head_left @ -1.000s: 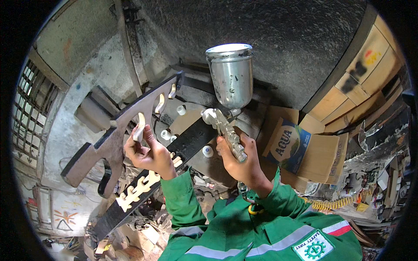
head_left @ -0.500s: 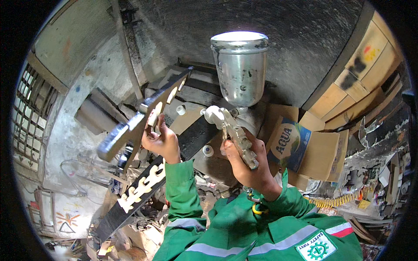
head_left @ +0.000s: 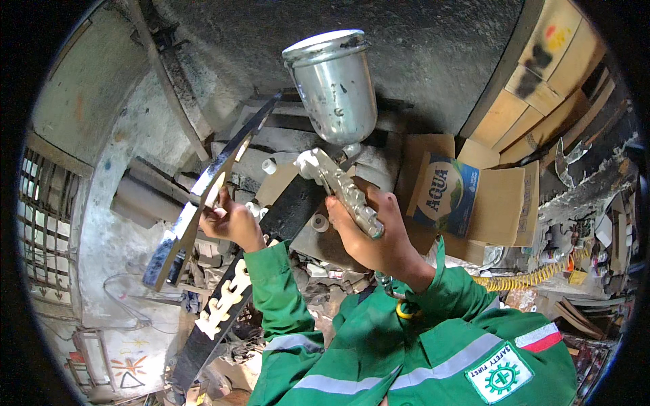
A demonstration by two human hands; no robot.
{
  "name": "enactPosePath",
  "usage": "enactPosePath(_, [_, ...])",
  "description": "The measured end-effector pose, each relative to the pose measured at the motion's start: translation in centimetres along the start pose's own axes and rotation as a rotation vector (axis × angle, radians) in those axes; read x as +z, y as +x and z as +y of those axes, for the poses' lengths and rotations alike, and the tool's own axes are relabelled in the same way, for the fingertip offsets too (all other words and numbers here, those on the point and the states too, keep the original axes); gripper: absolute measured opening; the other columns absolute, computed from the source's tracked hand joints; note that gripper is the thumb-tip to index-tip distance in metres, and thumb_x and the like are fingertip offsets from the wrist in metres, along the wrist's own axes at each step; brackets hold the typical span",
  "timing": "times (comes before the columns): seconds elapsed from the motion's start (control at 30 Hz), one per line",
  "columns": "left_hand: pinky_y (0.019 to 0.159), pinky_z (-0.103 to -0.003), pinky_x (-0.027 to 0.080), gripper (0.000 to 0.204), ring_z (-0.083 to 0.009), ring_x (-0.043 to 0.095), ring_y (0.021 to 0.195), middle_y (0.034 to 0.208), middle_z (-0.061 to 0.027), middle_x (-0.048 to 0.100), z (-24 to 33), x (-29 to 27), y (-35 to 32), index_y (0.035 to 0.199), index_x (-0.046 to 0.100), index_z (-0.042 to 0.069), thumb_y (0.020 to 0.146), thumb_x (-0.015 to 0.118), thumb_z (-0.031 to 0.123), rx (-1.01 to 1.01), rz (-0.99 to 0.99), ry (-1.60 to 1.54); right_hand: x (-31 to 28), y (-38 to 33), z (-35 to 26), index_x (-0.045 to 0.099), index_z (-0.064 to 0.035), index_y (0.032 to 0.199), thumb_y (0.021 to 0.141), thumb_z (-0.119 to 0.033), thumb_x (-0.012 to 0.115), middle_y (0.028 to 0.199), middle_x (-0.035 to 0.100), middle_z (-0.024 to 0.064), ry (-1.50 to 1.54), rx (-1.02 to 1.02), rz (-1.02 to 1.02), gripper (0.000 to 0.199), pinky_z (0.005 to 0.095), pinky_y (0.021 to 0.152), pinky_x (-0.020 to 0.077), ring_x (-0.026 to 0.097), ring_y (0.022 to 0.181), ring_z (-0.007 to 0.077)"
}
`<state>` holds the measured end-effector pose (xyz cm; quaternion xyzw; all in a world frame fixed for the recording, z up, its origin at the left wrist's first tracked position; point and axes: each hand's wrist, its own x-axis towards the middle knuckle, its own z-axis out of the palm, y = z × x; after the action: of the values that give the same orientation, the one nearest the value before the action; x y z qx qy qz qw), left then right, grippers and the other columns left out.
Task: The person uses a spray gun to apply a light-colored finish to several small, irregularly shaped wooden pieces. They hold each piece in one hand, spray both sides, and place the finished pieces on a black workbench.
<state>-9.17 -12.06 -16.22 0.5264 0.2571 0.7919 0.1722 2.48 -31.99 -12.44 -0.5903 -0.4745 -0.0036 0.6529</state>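
My right hand (head_left: 379, 233) is wrapped round the handle of a metal spray gun (head_left: 342, 193). A large silver paint cup (head_left: 337, 95) sits on top of it, leaning left. The gun's nozzle points left toward a long dark board (head_left: 203, 193), some distance away. My left hand (head_left: 235, 222) grips that board near its middle, holding it raised and slanted, nearly edge-on. Its upper face looks glossy, and pale pieces show along the side toward the gun. Below my left forearm lies another black board (head_left: 196, 358) bearing pale chain-shaped pieces (head_left: 223, 303).
An opened cardboard box (head_left: 497, 203) stands to the right, beyond my right hand. A coiled yellow hose (head_left: 531, 274) runs at the right. Small white round pieces (head_left: 269, 166) lie between the boards. A barred window (head_left: 47, 223) is at far left, and clutter covers the floor.
The spray gun has moved left and up in the picture, its cup now tilting left. The raised board has turned more edge-on. The whole view has shifted a little.
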Motion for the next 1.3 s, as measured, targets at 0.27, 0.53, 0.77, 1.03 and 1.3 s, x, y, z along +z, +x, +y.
enactPosePath(0.27, [0.084, -0.032, 0.051, 0.022, -0.0209, 0.061, 0.090, 0.098, -0.0135, 0.060, 0.6, -0.8, 0.6, 0.098, 0.051, -0.002, 0.079, 0.058, -0.011, 0.001, -0.074, 0.119, 0.3, -0.5, 0.6, 0.060, -0.0040, 0.091, 0.078, -0.010, 0.069, 0.076, 0.059, 0.0116, 0.022, 0.281, -0.143, 0.018, 0.0417, 0.062, 0.0401, 0.056, 0.070, 0.0315])
enactPosePath(0.53, [0.085, -0.032, 0.050, 0.020, -0.0207, 0.062, 0.091, 0.099, -0.0139, 0.063, 0.7, -1.3, 0.8, 0.098, 0.051, 0.000, 0.081, 0.055, -0.010, -0.015, -0.050, 0.029, 0.1, -0.4, 0.5, 0.061, -0.0060, 0.090, 0.077, -0.014, 0.071, 0.075, 0.059, 0.0124, -0.026, 0.108, -0.098, 0.018, 0.0413, 0.064, 0.0405, 0.056, 0.069, 0.0321])
enactPosePath(0.77, [0.086, -0.032, 0.049, 0.020, -0.0210, 0.061, 0.093, 0.100, -0.0132, 0.061, 1.0, -1.0, 1.0, 0.094, 0.053, -0.001, 0.078, 0.052, -0.014, 0.016, -0.058, -0.132, 0.6, -0.2, 0.5, 0.060, -0.0052, 0.092, 0.078, -0.013, 0.070, 0.072, 0.060, 0.0133, 0.068, 0.229, -0.030, 0.019, 0.0406, 0.059, 0.0416, 0.057, 0.063, 0.0323])
enactPosePath(1.03, [0.074, -0.027, 0.048, 0.013, -0.0151, 0.059, 0.079, 0.088, -0.0090, 0.063, 2.2, 3.2, 4.1, 0.089, 0.058, -0.001, 0.080, 0.066, -0.003, 0.046, -0.103, 0.206, 0.0, -0.3, -0.5, 0.058, 0.0019, 0.100, 0.088, -0.010, 0.061, 0.073, 0.062, 0.0080, 0.228, 0.374, -0.102, 0.018, 0.0294, 0.059, 0.0446, 0.058, 0.067, 0.0147])
enactPosePath(1.3, [0.063, -0.030, 0.048, 0.023, -0.0170, 0.060, 0.064, 0.074, -0.0081, 0.064, 3.0, 7.8, 4.2, 0.082, 0.060, 0.000, 0.076, 0.075, 0.017, 0.047, -0.164, 0.341, 0.4, -0.9, 0.3, 0.057, -0.0017, 0.099, 0.081, -0.012, 0.067, 0.067, 0.060, 0.0138, 0.221, 0.309, -0.058, 0.022, 0.0381, 0.054, 0.0439, 0.060, 0.059, 0.0285])
